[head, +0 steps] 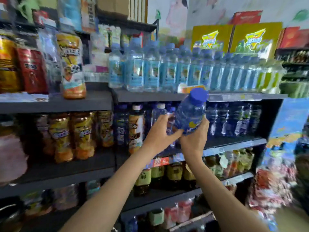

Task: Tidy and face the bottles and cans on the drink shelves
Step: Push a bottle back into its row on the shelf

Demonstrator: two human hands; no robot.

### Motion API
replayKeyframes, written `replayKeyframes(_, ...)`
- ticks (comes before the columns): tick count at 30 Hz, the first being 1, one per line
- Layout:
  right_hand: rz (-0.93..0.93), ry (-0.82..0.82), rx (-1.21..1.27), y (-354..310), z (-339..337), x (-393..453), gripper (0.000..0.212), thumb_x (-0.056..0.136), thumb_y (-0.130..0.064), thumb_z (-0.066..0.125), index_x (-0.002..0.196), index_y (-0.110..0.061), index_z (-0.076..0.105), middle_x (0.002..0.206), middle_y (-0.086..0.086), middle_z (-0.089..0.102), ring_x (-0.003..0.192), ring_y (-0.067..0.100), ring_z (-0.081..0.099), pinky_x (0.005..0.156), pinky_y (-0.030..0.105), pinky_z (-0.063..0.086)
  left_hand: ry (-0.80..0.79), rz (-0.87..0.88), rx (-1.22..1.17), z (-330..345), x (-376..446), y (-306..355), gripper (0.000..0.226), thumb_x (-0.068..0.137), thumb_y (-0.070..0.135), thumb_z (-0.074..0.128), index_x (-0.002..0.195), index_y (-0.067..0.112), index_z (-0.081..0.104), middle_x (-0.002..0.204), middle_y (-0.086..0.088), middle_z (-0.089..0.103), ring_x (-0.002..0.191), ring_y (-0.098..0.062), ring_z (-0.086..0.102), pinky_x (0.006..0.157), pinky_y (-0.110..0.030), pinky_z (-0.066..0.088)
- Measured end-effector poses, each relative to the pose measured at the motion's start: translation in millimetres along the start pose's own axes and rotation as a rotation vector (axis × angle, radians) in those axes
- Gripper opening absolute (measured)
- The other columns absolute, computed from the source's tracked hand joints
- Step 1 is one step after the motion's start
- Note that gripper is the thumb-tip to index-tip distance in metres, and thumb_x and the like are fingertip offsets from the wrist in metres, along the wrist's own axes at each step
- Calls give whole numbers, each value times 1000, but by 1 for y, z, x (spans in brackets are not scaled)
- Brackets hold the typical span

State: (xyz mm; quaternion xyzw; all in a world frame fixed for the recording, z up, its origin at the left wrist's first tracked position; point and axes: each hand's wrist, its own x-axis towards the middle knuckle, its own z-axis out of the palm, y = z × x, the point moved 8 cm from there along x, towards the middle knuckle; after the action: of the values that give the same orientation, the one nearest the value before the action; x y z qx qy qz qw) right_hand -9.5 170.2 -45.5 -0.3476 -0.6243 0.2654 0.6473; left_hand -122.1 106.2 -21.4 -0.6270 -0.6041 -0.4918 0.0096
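A blue bottle (190,113) with a dark blue cap is held tilted in front of the second shelf (234,145). My right hand (194,139) grips its base from below. My left hand (161,133) is just left of it, its thumb against the bottle's lower side and its fingers reaching toward a bottle (170,122) standing on the shelf; whether they grip that bottle is unclear. A row of dark blue bottles (234,119) stands to the right on the same shelf. Pale blue water bottles (167,69) fill the shelf above.
Orange juice bottles (71,134) line the left bay, with one tall orange bottle (71,67) and red cans (31,69) above. Tea bottles (167,174) stand on the third shelf. Yellow cartons (234,39) sit on top. Snack packs (274,185) hang at right.
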Motion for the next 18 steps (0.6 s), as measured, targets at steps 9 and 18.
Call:
replayKeyframes(9,173,-84,-250,164,-44,82,80,69,-15,82,133,-4,36,130,11,43,121,27,45,95,34,39,-37,-58,343,113,57,-53,33,96,18,48,127,9,49,123,-5,53,114,-19,50,94,-29,40)
replayKeyframes(18,185,-376,-366,232,13,153,82,64,-31,85,128,-3,42,128,12,52,118,29,50,97,39,42,-193,-186,876,179,115,-89,55,98,38,38,139,2,31,145,-16,30,133,-29,29,107,-37,30)
